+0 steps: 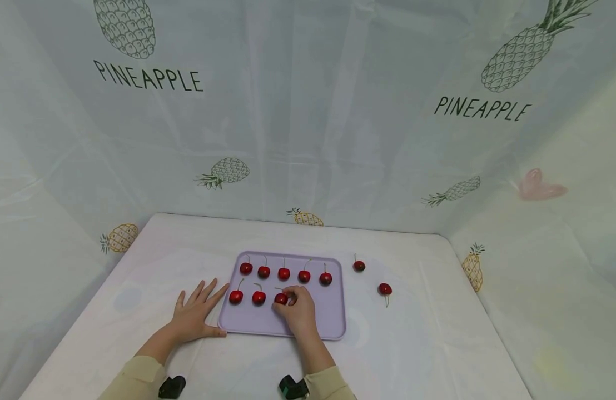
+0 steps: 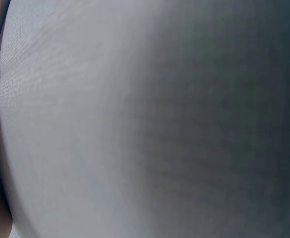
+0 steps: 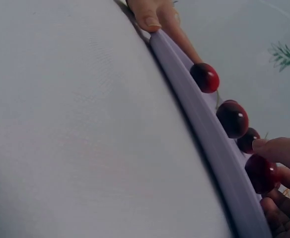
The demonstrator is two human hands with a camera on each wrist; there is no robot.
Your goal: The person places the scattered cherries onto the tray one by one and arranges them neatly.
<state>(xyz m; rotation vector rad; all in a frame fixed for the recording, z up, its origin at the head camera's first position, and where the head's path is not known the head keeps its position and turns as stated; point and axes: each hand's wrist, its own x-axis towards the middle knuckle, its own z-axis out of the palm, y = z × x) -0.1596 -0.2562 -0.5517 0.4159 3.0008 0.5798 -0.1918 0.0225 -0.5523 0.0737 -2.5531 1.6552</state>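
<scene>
A flat lilac tray [image 1: 268, 328] holds several red cherries with stems. Along its far side they form one row, ending in a cherry [image 1: 325, 279] at the right. Nearer lie two more, a cherry [image 1: 236, 297] at the left edge and another [image 1: 258, 298] beside it. My right hand [image 1: 300, 314] reaches over the near side and pinches a cherry [image 1: 280, 299] between thumb and fingers, low over the tray to the right of that pair. My left hand [image 1: 193, 319] lies spread on the table, with fingertips and thumb at the tray's left edge.
Two loose cherries lie right of the tray: one cherry [image 1: 359, 266] near its far corner, the other cherry [image 1: 385, 289] farther right. A white cloth [image 1: 413, 344] covers the table. Pineapple-printed sheets [image 1: 308, 111] hang behind and at the sides.
</scene>
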